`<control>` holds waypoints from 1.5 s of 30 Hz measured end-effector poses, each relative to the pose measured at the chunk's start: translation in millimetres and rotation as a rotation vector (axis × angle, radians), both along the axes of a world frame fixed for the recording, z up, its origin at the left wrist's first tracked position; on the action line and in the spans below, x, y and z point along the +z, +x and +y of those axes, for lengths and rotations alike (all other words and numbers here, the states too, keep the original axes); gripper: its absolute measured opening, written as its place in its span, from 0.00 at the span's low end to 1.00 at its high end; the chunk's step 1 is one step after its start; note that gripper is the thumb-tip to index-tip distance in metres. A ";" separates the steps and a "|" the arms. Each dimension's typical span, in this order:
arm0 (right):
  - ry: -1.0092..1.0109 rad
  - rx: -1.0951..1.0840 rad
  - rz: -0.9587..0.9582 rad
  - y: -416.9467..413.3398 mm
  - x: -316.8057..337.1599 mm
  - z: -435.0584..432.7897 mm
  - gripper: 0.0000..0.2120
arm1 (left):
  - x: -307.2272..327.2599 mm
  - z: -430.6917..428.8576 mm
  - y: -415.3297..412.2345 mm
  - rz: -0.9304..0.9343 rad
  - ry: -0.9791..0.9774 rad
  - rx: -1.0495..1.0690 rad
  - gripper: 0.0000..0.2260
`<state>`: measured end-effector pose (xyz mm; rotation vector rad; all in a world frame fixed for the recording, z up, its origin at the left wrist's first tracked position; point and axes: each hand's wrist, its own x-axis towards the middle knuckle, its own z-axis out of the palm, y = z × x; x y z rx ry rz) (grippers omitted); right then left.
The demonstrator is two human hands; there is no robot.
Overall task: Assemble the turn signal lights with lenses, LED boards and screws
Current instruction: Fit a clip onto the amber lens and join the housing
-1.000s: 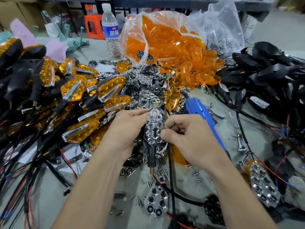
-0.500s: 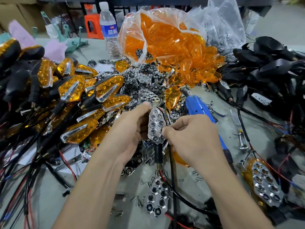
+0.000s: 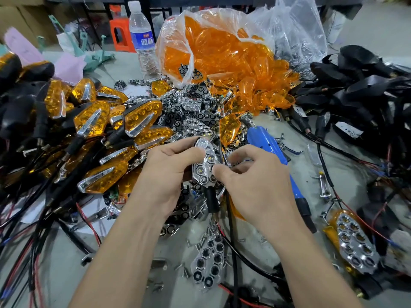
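My left hand (image 3: 164,172) grips a turn signal light (image 3: 205,165) by its left side; its chrome honeycomb reflector faces up and its black stem hangs down. My right hand (image 3: 253,185) touches the reflector's right edge with the thumb, the fingers curled above it. Loose orange lenses (image 3: 229,127) spill from a clear bag (image 3: 213,52) behind. Chrome reflectors (image 3: 209,263) and small screws (image 3: 184,270) lie on the table near my wrists. Finished amber lights (image 3: 142,118) are heaped at the left.
A blue electric screwdriver (image 3: 273,158) lies right of my right hand. Black housings with wires (image 3: 360,90) pile at the right. A water bottle (image 3: 142,41) stands at the back. A light without a lens (image 3: 353,238) lies at the lower right. Black and red wires cross the table.
The light has tilted and its top has swung toward my left hand. My right hand's fingers have spread a little, with the thumb now on the reflector's right edge.
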<state>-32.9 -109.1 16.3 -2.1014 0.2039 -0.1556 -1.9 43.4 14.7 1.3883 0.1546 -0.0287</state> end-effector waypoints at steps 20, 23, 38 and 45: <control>0.218 0.056 -0.161 -3.0 2.5 8.9 0.08 | 2.3 -0.1 -9.1 -0.167 -0.077 -0.209 0.22; 0.219 0.023 -0.212 -2.3 2.1 8.7 0.04 | 5.6 -1.0 -11.0 -0.149 -0.100 -0.245 0.18; 0.130 0.109 -0.166 -5.7 3.1 8.4 0.12 | 3.0 -9.6 -11.1 -0.159 -0.018 -0.088 0.14; 0.240 0.093 -0.155 -3.1 6.1 0.9 0.16 | 4.8 -10.0 -11.5 -0.171 -0.028 -0.195 0.19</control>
